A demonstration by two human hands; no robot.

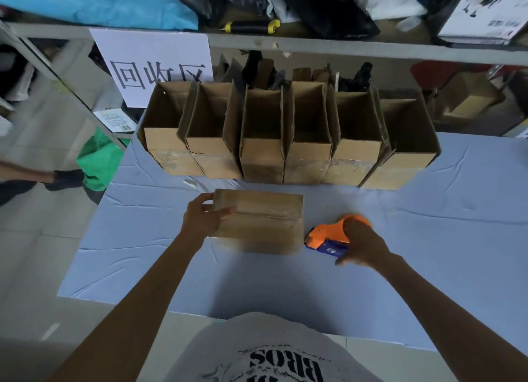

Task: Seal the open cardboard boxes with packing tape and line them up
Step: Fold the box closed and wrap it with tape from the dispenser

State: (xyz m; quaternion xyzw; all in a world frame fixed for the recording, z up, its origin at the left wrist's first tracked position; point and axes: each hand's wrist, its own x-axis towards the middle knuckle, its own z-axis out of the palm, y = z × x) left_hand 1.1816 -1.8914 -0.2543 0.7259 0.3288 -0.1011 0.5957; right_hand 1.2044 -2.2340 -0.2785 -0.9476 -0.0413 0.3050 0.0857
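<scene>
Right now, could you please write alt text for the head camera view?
A person's left hand grips a closed cardboard box on a blue table while the right hand holds an orange tape dispenser. Six open boxes stand in a row behind.

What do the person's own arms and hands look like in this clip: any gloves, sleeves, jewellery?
Both arms are bare from the frame edge to the fingers; no sleeves show. The left hand and right hand have no gloves, and no watch, ring or bracelet is visible. Below them is a grey shirt with black printed lettering.
</scene>
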